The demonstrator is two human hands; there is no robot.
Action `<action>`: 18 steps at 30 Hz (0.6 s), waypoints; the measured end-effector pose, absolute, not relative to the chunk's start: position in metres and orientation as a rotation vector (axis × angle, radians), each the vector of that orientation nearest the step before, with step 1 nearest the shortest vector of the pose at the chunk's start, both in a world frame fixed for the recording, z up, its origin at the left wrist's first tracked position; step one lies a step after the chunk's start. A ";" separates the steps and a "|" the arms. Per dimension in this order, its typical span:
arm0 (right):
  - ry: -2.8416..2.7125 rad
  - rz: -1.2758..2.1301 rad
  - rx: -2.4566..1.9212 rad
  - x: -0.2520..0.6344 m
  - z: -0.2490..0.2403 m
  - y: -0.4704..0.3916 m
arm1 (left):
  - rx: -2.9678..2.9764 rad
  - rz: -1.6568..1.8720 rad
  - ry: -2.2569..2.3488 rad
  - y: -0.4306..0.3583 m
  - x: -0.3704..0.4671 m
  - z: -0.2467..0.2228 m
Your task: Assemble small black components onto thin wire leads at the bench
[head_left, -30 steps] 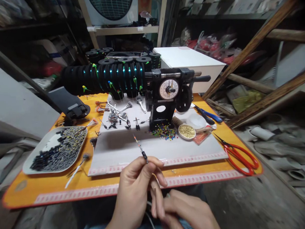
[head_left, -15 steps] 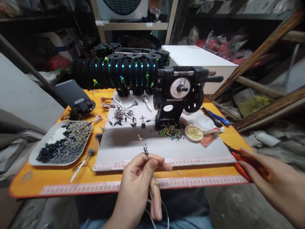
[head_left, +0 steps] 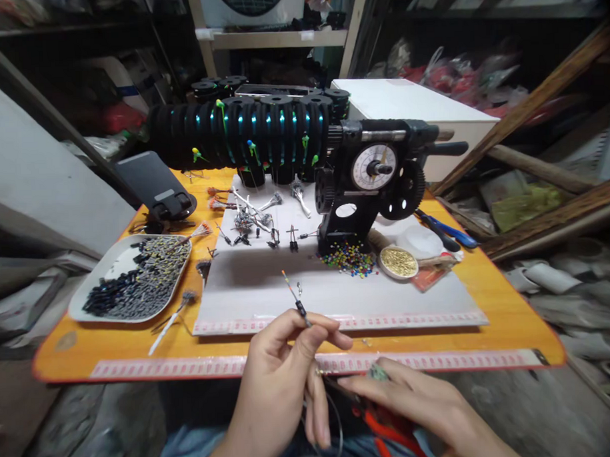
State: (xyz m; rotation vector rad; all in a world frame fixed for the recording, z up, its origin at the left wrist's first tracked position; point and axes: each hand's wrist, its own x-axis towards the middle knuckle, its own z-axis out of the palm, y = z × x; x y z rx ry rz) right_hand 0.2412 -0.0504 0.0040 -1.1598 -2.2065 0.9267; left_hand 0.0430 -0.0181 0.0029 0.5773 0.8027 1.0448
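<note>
Cluttered shelves (head_left: 273, 39) stand beyond the orange table (head_left: 113, 343) and left hand (head_left: 283, 372).

Red scissors (head_left: 383, 428) gone from tabletop's (head_left: 521, 321) right front corner; now in right hand (head_left: 431, 401), just beside left hand (head_left: 283, 379).

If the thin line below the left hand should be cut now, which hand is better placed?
Probably the right hand: it holds the red-handled scissors close to the left hand and the thin line. The left hand is occupied, pinching a small black piece.
</note>
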 end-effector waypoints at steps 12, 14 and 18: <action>-2.259 1.002 -1.130 0.228 0.025 -0.036 | 0.572 1.002 0.821 -0.022 0.042 0.004; -2.284 0.963 -1.117 0.225 0.029 -0.035 | 0.576 1.000 0.820 -0.023 0.042 0.004; -2.269 0.885 -1.128 0.247 0.024 -0.042 | 0.580 1.018 0.828 -0.022 0.042 0.003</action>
